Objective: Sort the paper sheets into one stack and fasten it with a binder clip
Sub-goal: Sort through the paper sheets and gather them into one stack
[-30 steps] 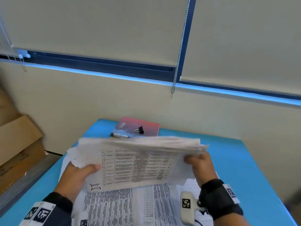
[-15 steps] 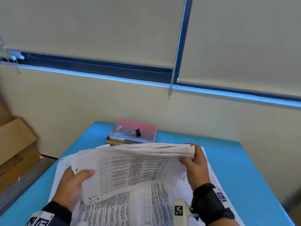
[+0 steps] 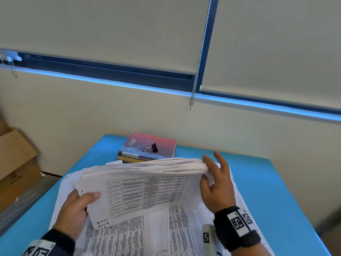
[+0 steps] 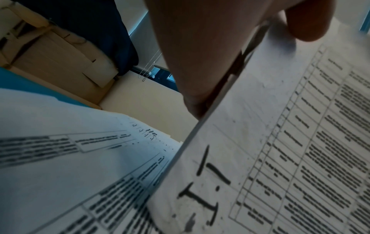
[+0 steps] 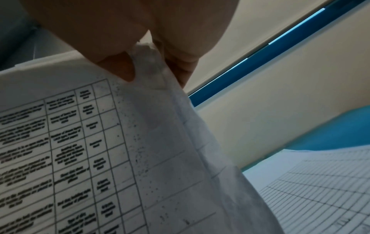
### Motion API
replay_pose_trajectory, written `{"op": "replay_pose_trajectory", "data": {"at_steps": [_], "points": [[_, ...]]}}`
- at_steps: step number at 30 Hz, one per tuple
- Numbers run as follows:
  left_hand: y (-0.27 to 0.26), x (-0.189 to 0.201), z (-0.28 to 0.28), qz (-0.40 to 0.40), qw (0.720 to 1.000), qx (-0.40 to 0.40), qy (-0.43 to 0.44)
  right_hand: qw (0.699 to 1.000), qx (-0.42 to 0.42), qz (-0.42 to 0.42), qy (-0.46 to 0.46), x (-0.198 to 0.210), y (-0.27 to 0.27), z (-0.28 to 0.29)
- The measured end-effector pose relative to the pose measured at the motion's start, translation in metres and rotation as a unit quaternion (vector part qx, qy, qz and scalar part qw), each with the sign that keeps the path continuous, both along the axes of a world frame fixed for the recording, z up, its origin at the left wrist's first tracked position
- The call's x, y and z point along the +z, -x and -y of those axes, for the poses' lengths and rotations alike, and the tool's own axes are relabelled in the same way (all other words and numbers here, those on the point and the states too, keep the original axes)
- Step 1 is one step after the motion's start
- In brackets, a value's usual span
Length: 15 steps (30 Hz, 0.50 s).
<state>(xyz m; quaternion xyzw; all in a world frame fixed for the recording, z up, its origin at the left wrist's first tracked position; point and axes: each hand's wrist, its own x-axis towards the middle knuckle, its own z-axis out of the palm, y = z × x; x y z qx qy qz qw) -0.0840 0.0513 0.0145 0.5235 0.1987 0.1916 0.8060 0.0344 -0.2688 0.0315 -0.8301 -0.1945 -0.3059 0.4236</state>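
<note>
A stack of printed paper sheets [image 3: 147,189] is held tilted above the blue table [image 3: 267,182], its far edge raised. My left hand [image 3: 73,209] grips its near left corner, thumb on top [image 4: 306,20]. My right hand [image 3: 215,183] pinches the stack's far right edge between thumb and fingers [image 5: 152,71]; the fingers stand fairly straight behind the sheets. More printed sheets [image 3: 147,235] lie spread on the table beneath. A black binder clip [image 3: 151,147] lies on a red book [image 3: 140,143] at the table's far side, beyond both hands.
The red book tops a small pile of books against the wall. Cardboard boxes [image 3: 16,163] stand on the floor to the left of the table. A blind's bead chain [image 3: 199,61] hangs over the far edge. Bare blue tabletop shows to the right.
The stack has come lower and tilted, near edge down. My right hand slid to the far right edge and its fingers straightened. The left hand kept its grip on the corner.
</note>
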Motion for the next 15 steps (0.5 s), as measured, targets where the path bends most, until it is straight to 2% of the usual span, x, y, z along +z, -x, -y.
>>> {"op": "replay_pose_trajectory", "data": {"at_steps": [3, 9, 15], "points": [[-0.002, 0.000, 0.001, 0.002, 1.000, -0.010, -0.011, 1.000, 0.007, 0.020, -0.017, 0.005, -0.001, -0.002], [-0.004, 0.000, -0.001, -0.008, 1.000, -0.008, -0.018, 0.998, 0.028, 0.039, 0.041, 0.010, -0.001, -0.005], [-0.006, -0.002, -0.003, -0.014, 1.000, -0.004, -0.017, 0.997, 0.003, 0.073, 0.012, 0.014, 0.001, -0.002]]}}
